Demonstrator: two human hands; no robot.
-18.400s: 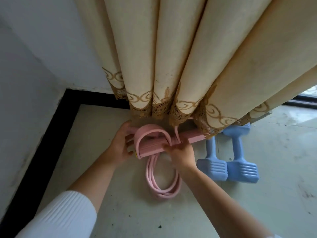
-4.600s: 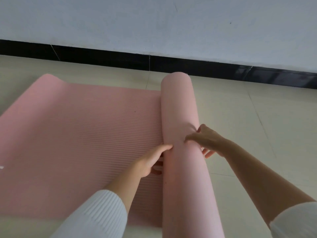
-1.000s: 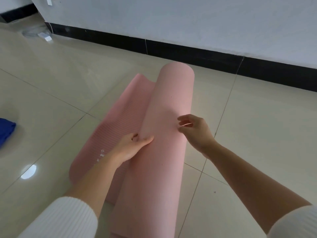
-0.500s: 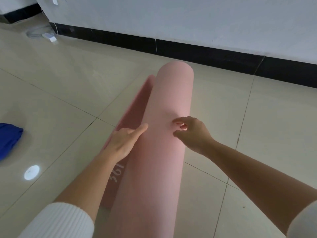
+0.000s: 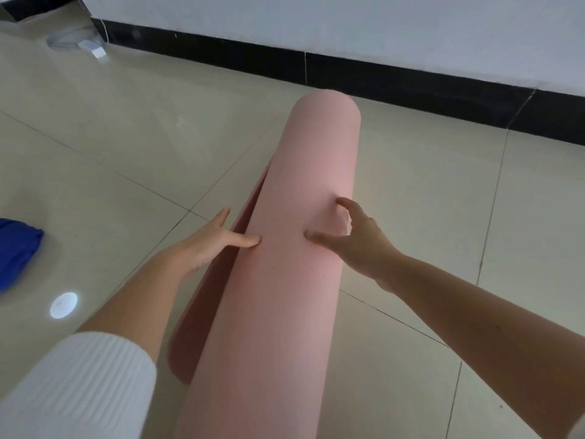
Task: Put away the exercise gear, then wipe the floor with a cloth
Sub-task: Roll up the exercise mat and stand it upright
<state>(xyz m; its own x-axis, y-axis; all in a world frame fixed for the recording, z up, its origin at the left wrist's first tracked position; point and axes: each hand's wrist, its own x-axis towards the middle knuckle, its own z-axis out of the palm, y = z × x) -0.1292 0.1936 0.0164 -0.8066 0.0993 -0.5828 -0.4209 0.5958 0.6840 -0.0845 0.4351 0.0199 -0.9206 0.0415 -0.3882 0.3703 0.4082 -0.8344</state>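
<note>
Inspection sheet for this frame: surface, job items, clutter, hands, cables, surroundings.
Surface: glossy beige tiled floor, with a round light reflection at left.
Job's things: pink foam mat nearly all rolled, with a narrow flap unrolled along its left side; crumpled blue cloth on the floor at far left, untouched.
Clutter: nothing seen.
Hands: left hand open, thumb on the roll's side; right hand open, fingertips spread on the roll.
Cables: pale coiled cable beside a small white block, far left near the wall.
Surroundings: white wall, black skirting strip.

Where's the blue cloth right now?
Head view, far left edge: the blue cloth lies on the floor, partly out of frame, left of the left hand and rolled pink mat, above a bright reflection.
</note>
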